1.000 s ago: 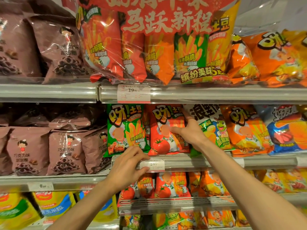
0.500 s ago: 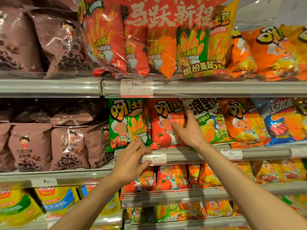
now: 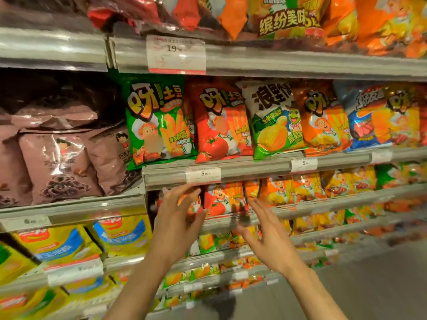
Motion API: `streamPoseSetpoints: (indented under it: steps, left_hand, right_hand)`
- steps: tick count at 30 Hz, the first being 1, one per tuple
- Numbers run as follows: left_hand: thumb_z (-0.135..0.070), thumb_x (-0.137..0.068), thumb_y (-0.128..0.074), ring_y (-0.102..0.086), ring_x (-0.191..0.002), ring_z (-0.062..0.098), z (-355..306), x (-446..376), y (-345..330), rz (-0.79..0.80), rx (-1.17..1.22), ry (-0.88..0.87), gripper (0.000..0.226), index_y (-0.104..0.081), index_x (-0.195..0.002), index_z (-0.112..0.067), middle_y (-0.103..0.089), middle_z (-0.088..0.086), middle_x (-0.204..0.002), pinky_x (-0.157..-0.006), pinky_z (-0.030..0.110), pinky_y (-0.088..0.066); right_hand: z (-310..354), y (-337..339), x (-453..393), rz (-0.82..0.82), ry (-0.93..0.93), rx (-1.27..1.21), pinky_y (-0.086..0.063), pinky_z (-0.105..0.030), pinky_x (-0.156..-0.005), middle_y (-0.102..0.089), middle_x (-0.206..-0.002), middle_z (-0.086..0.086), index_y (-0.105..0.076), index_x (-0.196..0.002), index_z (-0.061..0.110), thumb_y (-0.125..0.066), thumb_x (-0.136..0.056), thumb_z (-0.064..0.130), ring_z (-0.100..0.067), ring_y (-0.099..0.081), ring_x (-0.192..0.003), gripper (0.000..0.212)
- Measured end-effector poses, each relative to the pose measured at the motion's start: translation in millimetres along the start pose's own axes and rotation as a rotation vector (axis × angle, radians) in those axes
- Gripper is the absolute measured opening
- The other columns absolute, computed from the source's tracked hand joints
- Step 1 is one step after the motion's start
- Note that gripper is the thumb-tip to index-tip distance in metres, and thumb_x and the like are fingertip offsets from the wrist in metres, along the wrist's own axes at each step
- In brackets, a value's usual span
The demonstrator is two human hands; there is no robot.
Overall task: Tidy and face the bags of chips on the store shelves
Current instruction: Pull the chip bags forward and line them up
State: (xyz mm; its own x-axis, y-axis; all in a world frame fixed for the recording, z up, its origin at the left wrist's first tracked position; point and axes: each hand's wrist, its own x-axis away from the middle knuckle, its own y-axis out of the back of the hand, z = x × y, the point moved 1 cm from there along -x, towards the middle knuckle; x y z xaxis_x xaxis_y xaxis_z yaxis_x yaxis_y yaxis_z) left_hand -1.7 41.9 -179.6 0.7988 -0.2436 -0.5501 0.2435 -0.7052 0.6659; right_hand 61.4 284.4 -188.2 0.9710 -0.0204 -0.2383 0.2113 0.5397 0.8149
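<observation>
Now, in the head view, both hands have dropped from the row above the 5-yuan tag [image 3: 203, 174] to the row just below it. The left hand [image 3: 176, 225] and right hand [image 3: 268, 239] are spread, fingers apart, holding nothing, either side of a red tomato bag [image 3: 219, 199]. Above the tag, the green bag [image 3: 159, 123], red bag [image 3: 221, 125] and white bag [image 3: 275, 121] stand faced forward. That row looks finished; the lower one seems next.

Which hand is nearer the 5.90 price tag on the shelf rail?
Left. The left hand has its fingertips just below the 5.90 price tag; the right hand is lower and off to the tag's right.
</observation>
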Motion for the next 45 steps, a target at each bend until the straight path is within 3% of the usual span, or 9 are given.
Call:
streamPoseSetpoints:
  steps: [4,8,15,18,23,29,32,37,45]
  left_hand:
    - [-0.056,-0.091,-0.049,-0.046,-0.128,0.020,-6.7,38.6,-18.5,0.065,0.020,0.127,0.056,-0.055,-0.136,-0.023,-0.053,-0.001,-0.137,-0.104,0.037,-0.040]
    - [-0.046,-0.092,-0.057,-0.051,-0.119,0.016,-25.6,56.4,-33.0,0.103,0.030,0.201,0.047,-0.058,-0.133,-0.023,-0.059,-0.003,-0.127,-0.096,0.022,-0.034]
    - [-0.047,-0.092,-0.059,-0.051,-0.120,0.016,-80.2,40.9,-84.5,0.104,-0.084,0.247,0.049,-0.057,-0.135,-0.024,-0.060,-0.002,-0.127,-0.094,0.030,-0.043]
    - [-0.048,-0.092,-0.059,-0.056,-0.116,0.014,-117.8,20.6,-115.2,0.073,-0.100,0.328,0.048,-0.055,-0.136,-0.029,-0.059,-0.007,-0.128,-0.092,0.035,-0.050]
    - [-0.031,-0.091,-0.070,-0.055,-0.119,0.015,-179.1,-23.2,-149.6,0.062,-0.180,0.238,0.048,-0.055,-0.136,-0.024,-0.060,-0.006,-0.129,-0.095,0.012,-0.031]
    - [-0.040,-0.092,-0.059,-0.057,-0.113,0.021,-203.6,-79.2,-155.1,0.022,-0.321,0.098,0.041,-0.059,-0.129,-0.022,-0.061,0.000,-0.121,-0.092,0.031,-0.043]
    - [-0.034,-0.092,-0.064,-0.056,-0.107,0.022,-205.7,-105.6,-156.7,-0.013,-0.353,0.008,0.033,-0.062,-0.121,-0.019,-0.060,-0.001,-0.112,-0.090,0.032,-0.045]
    - [-0.033,-0.091,-0.067,-0.056,-0.098,0.025,-194.9,-137.4,-168.1,-0.032,-0.402,-0.166,0.030,-0.064,-0.116,-0.017,-0.057,0.001,-0.103,-0.078,0.041,-0.050]
    - [-0.037,-0.089,-0.073,-0.055,-0.092,0.020,-179.5,-145.3,-176.1,-0.101,-0.298,-0.218,0.031,-0.068,-0.111,-0.017,-0.058,-0.003,-0.097,-0.072,0.035,-0.048]
  right_hand:
    - [-28.5,-7.2,30.4,0.056,-0.130,-0.004,-0.025,-0.032,-0.119,-0.037,-0.155,0.005,-0.031,-0.153,0.026,-0.051,-0.093,0.062,-0.015,-0.026,-0.147,0.073]
    - [-61.7,-3.2,42.4,0.091,-0.191,-0.032,-0.030,-0.040,-0.119,-0.038,-0.157,0.002,-0.036,-0.150,0.033,-0.039,-0.087,0.076,-0.015,-0.023,-0.150,0.077]
    - [-132.3,47.7,20.3,0.104,-0.143,-0.019,-0.045,-0.040,-0.104,-0.058,-0.133,0.002,-0.052,-0.139,0.024,-0.045,-0.085,0.068,-0.020,-0.052,-0.127,0.071]
    - [-177.9,86.8,-1.6,0.114,-0.126,-0.032,-0.049,-0.038,-0.098,-0.061,-0.129,0.009,-0.055,-0.136,0.030,-0.063,-0.085,0.056,-0.015,-0.058,-0.119,0.058]
    - [-235.3,161.3,-30.3,0.120,-0.022,0.033,-0.040,-0.031,-0.105,-0.052,-0.136,0.007,-0.049,-0.141,0.030,-0.061,-0.092,0.048,-0.016,-0.050,-0.127,0.054]
    - [-248.8,211.1,-87.3,0.010,0.167,0.206,-0.053,-0.034,-0.077,-0.061,-0.092,0.005,-0.067,-0.105,0.021,-0.046,-0.088,0.057,-0.021,-0.062,-0.087,0.045]
    - [-235.7,216.9,-108.8,-0.165,0.338,0.194,-0.049,-0.030,-0.074,-0.068,-0.092,0.003,-0.070,-0.104,0.017,-0.064,-0.087,0.039,-0.023,-0.066,-0.087,0.028]
    - [-195.6,201.8,-141.8,-0.004,0.338,0.173,-0.040,-0.032,-0.083,-0.058,-0.102,0.009,-0.063,-0.114,0.025,-0.057,-0.093,0.034,-0.015,-0.054,-0.103,0.023]
    - [-197.1,183.1,-139.6,-0.146,0.382,0.121,-0.030,-0.025,-0.070,-0.047,-0.086,0.016,-0.064,-0.106,0.028,-0.059,-0.094,0.038,-0.005,-0.043,-0.082,0.016]
